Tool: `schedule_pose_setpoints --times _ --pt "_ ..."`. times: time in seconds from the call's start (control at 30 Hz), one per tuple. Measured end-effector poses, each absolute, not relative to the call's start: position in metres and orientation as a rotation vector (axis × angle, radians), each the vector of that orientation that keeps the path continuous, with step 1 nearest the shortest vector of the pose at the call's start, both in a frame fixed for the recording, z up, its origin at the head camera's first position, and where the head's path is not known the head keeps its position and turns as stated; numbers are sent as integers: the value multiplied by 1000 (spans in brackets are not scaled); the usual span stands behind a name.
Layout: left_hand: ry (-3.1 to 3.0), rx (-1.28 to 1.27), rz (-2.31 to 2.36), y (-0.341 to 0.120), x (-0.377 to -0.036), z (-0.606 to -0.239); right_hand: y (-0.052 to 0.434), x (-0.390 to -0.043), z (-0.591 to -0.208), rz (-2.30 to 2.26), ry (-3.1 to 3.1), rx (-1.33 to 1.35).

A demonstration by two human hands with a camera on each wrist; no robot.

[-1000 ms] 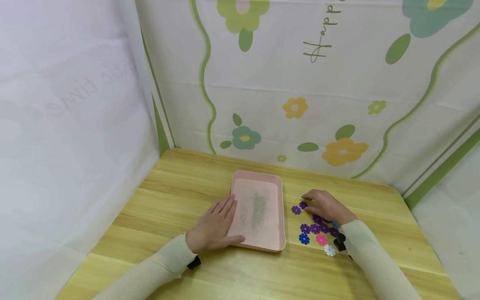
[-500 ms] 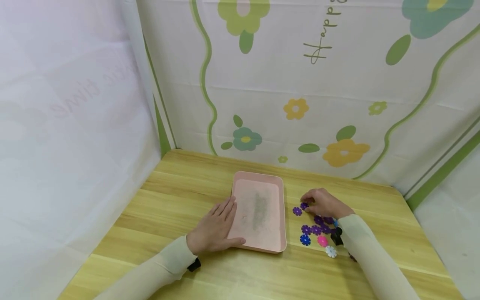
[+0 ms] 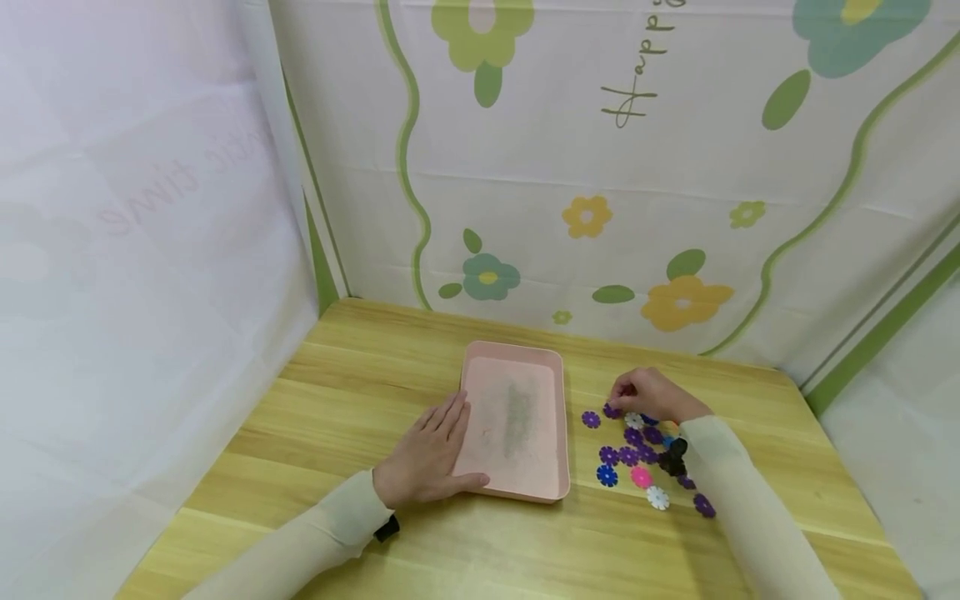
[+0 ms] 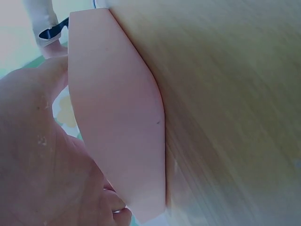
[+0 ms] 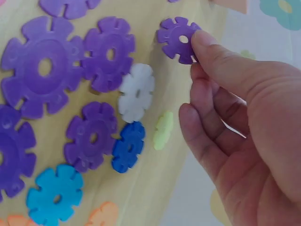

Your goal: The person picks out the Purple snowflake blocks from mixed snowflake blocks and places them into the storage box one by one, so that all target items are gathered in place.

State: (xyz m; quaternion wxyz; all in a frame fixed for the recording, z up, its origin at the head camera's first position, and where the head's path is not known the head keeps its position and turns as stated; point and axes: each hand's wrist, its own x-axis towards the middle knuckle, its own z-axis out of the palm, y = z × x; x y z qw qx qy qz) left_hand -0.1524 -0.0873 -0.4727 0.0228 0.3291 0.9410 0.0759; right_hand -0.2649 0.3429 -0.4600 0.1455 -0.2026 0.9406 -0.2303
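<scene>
A pink tray (image 3: 514,421) lies in the middle of the wooden table (image 3: 352,375). My left hand (image 3: 431,454) rests flat on its left edge, thumb along the near rim; the left wrist view shows the palm (image 4: 37,155) against the tray (image 4: 117,117). Right of the tray lies a scatter of flower-shaped discs (image 3: 637,454), mostly purple. My right hand (image 3: 648,393) sits at the far end of the scatter with fingers curled. In the right wrist view one fingertip of that hand (image 5: 200,80) is on the rim of a small purple disc (image 5: 178,40).
Near that disc lie a white disc (image 5: 136,92), a blue one (image 5: 128,146), a pale green one (image 5: 163,130) and a large purple one (image 5: 42,68). Flowered cloth walls (image 3: 600,167) close the table at the back and sides. A lone purple disc (image 3: 591,419) lies beside the tray.
My right hand has drawn back from lying over the discs, curling its fingers at the purple disc; more discs are uncovered. The left hand and tray have not moved.
</scene>
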Motion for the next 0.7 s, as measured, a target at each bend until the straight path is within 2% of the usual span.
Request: schedule_pose_setpoints --times 0.33,0.7 --pt "2932 1010 223 -89 -153 -475 334 -274 -442 -659 2695 -556" --pt "2921 1003 218 -88 -152 -473 281 -285 -418 -799 2621 -564"
